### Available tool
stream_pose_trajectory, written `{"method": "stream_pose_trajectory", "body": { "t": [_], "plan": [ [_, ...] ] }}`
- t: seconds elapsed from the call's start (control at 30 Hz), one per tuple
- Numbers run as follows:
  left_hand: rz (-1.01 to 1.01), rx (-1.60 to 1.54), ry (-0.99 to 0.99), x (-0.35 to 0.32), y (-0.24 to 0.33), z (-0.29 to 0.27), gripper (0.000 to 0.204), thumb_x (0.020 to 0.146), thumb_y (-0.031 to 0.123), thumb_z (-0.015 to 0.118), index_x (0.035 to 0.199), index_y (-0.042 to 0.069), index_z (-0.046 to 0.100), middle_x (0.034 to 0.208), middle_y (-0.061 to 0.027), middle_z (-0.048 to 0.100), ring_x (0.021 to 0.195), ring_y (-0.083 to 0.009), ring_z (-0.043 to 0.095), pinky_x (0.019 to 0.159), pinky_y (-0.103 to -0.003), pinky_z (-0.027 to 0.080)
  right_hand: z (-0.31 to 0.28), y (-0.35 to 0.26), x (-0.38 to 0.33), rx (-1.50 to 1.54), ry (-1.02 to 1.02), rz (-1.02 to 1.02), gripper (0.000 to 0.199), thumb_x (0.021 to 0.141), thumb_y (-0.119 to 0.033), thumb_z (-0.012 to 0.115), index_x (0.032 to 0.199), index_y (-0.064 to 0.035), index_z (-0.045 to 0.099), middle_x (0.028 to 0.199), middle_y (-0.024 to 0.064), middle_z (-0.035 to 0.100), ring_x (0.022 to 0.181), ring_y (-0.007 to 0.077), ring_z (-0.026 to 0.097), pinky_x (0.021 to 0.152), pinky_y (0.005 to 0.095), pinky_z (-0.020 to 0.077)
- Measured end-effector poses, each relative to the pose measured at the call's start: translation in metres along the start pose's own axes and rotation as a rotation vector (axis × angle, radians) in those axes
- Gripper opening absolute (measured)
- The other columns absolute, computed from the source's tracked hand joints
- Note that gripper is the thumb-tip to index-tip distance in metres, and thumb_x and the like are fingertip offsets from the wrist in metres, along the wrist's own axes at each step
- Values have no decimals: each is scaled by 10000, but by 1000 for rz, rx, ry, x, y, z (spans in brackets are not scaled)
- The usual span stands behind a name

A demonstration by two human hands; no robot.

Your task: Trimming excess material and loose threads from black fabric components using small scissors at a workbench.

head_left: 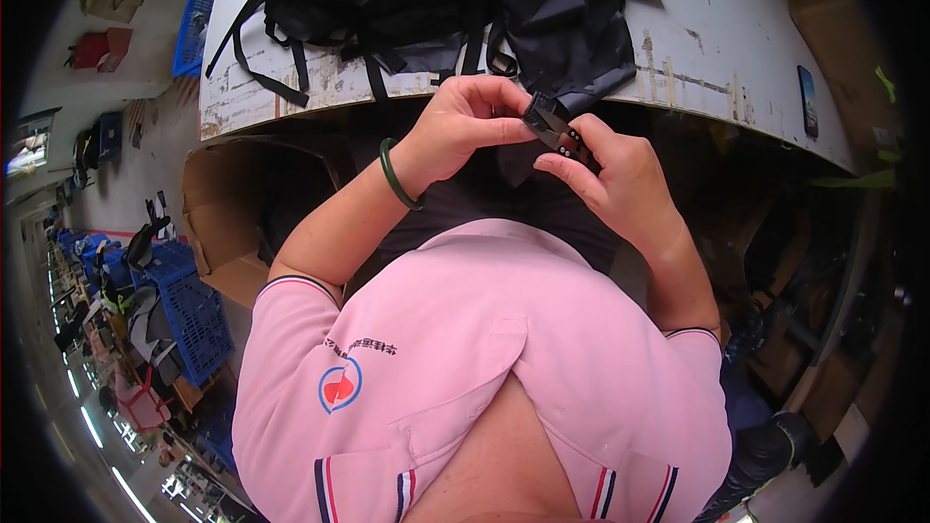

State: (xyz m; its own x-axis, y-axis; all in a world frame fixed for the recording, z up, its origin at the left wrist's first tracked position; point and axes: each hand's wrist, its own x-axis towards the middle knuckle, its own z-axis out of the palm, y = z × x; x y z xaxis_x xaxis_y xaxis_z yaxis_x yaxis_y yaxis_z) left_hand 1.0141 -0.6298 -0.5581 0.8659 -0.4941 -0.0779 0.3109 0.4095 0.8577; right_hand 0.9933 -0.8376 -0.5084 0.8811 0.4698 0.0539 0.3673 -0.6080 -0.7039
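My left hand (467,124) pinches a small black piece (536,112) with a ridged edge between thumb and fingertips, like a buckle or a strap end. In my right hand (620,174) is a small pair of thread snips (559,129), with a greyish blade part and dark handles bearing pale dots. The snips' tip meets the black piece, partly covered by my fingers. Both hands are close together, just off the table's near edge. Beyond them a heap of black fabric bags (455,0) lies on the table, straps trailing toward me.
The worn white table (697,58) curves across the far side. A phone (807,102) lies at its right end. An open cardboard box (225,203) stands left below the table. Blue plastic crates (184,305) sit on the floor further left. My left wrist wears a green bangle (389,174).
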Motion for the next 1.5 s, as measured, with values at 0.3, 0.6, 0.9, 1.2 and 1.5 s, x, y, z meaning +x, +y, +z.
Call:
{"method": "stream_pose_trajectory", "body": {
  "t": [0.3,0.6,0.9,1.2,1.5],
  "plan": [
    [0,25,-17,-3,0,0,113,783,-31,662,891,-11,637,874,-51,637,807,-107,616,770,-228,507,-8,4,-3,199,-122,153,341,776,-297,725,753,-19,528,550,93,510,461,215,485,466,303,370],
    [-9,30,-26,-3,0,3,122,789,-34,660,908,-26,632,877,-54,636,807,-103,613,759,-222,507,-4,-2,-3,-10,-50,26,327,802,-338,681,795,-47,531,593,120,568,533,313,571,480,364,423],
    [21,632,36,-49,46,-50,130,768,-36,646,896,-29,623,857,-30,630,791,-78,581,749,-224,472,-9,15,8,15,-54,29,286,846,-302,640,828,-38,534,575,127,535,532,308,549,522,353,427],
    [-1224,1315,587,-329,21,-248,283,639,134,793,859,10,664,837,-131,668,792,-242,638,758,-335,494,7,131,163,287,373,251,410,777,-371,725,897,8,626,818,67,632,741,142,558,697,268,449],
    [93,1358,569,-142,50,-162,328,778,98,685,1083,25,587,1060,-127,603,988,-257,585,868,-317,464,67,87,247,612,355,99,316,844,-283,659,793,29,650,697,43,634,645,96,540,618,265,432]
  ]
}}
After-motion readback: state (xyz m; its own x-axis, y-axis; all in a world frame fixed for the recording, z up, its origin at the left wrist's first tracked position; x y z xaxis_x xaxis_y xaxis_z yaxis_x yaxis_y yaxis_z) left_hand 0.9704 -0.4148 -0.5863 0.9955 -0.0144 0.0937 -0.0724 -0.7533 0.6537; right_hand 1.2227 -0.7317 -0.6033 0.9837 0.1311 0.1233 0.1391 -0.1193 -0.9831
